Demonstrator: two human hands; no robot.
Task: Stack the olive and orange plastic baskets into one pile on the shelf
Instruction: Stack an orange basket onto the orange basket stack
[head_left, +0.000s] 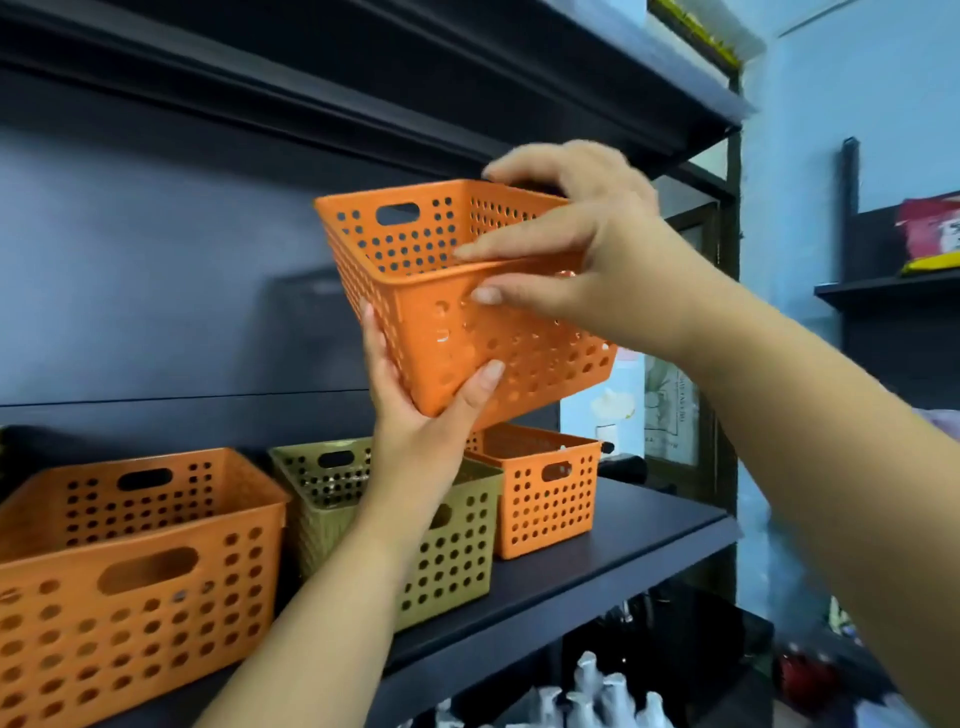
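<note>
Step in hand: carry phase. Lifted orange basket (467, 306) held in air, tilted, above shelf (597, 551). Left hand (415, 410) grips lower corner, thumb on near wall. Right hand (597, 260) pinches near rim. Below: olive basket (452, 561) between large orange basket (135, 571) and small orange basket (545, 493). Next move, by judgement: level basket, align over chosen basket, lower to nest.

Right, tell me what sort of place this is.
Probably a storeroom or small shop's stock area: dark metal shelving lined with perforated orange and olive plastic baskets, white spray bottles on the shelf below, and packaged snack bags on a side shelf.
</note>
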